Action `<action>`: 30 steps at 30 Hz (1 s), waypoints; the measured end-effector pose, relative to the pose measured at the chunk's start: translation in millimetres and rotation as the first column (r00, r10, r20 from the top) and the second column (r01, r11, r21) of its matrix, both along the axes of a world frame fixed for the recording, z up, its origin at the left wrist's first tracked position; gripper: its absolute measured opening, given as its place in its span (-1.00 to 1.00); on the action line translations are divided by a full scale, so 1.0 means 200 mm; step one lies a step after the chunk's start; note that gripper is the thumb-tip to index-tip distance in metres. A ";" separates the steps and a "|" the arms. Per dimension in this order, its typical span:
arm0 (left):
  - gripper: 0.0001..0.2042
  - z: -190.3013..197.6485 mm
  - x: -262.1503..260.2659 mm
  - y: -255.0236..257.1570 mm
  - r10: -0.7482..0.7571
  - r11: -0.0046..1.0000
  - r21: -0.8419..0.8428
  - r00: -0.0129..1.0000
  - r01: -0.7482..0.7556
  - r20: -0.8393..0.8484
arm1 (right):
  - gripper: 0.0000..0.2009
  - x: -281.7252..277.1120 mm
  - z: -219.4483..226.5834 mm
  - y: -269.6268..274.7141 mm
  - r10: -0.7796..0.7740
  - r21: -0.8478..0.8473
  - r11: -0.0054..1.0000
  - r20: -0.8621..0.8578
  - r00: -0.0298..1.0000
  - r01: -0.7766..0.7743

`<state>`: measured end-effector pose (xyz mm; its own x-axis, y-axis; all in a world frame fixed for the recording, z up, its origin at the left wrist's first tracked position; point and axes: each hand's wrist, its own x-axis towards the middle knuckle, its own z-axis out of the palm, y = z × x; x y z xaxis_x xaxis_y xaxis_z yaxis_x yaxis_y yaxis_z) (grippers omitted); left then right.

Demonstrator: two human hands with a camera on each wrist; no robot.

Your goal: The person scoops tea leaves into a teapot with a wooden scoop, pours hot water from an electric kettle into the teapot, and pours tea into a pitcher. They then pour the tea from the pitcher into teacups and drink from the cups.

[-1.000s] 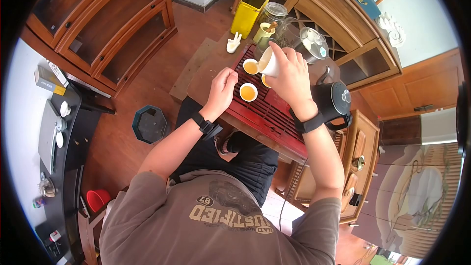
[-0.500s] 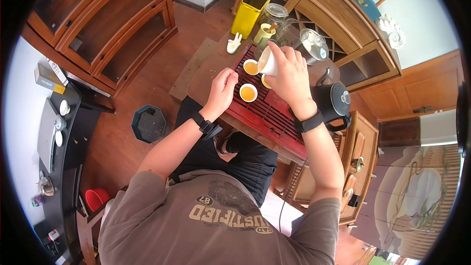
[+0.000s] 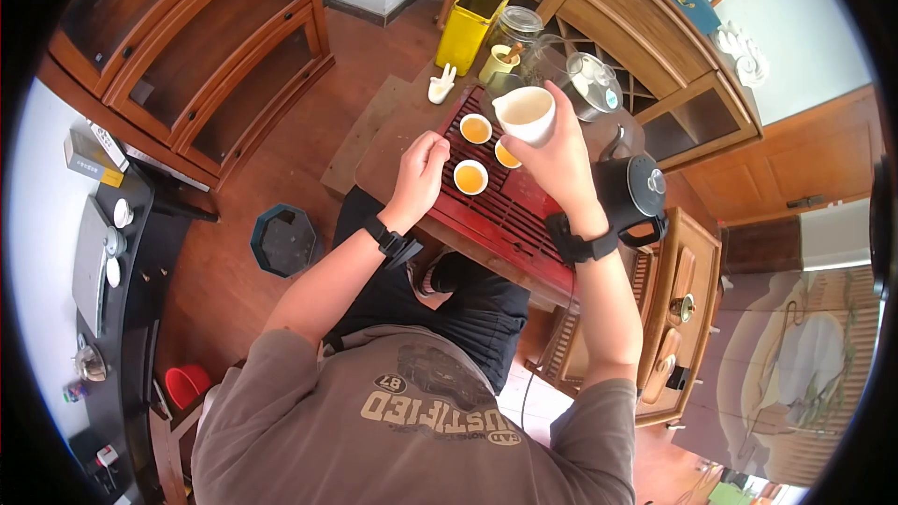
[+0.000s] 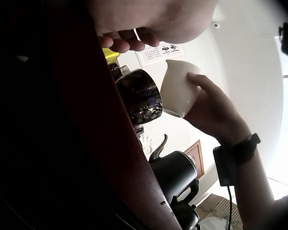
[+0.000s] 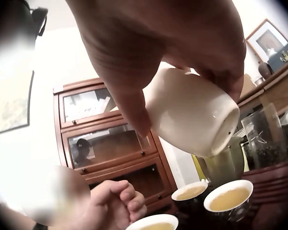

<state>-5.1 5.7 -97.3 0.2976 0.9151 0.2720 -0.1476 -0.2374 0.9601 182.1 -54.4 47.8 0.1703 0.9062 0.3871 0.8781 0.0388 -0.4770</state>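
Note:
My right hand grips a white spouted pitcher above the slatted red tea tray. In the right wrist view the pitcher is slightly tilted, thumb on one side and fingers on the other. Three small cups of amber tea stand on the tray: a far cup, a near cup and a third partly under the right hand. My left hand, fingers curled with nothing visible in them, is at the tray's left edge beside the near cup.
A black kettle stands right of the tray. Behind it are a yellow bin, a glass jar, a pale green cup, a white hand-shaped figure and a clear lidded pot.
The pitcher has turned from a steep pouring tilt to nearly upright, its opening now showing, and the right hand has turned with it. My left hand has barely moved.

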 end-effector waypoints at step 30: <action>-0.75 -0.05 0.02 0.01 -0.025 0.999 -0.048 0.999 0.026 0.029 | 0.00 0.05 -0.64 -0.45 -0.318 0.116 0.901 -0.484 0.816 0.419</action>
<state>-2.0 8.5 -106.4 0.3140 0.9194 0.2368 -0.1809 -0.1870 0.9656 192.2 -145.0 -79.9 0.6730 0.6471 0.3583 0.5423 -0.1023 -0.8339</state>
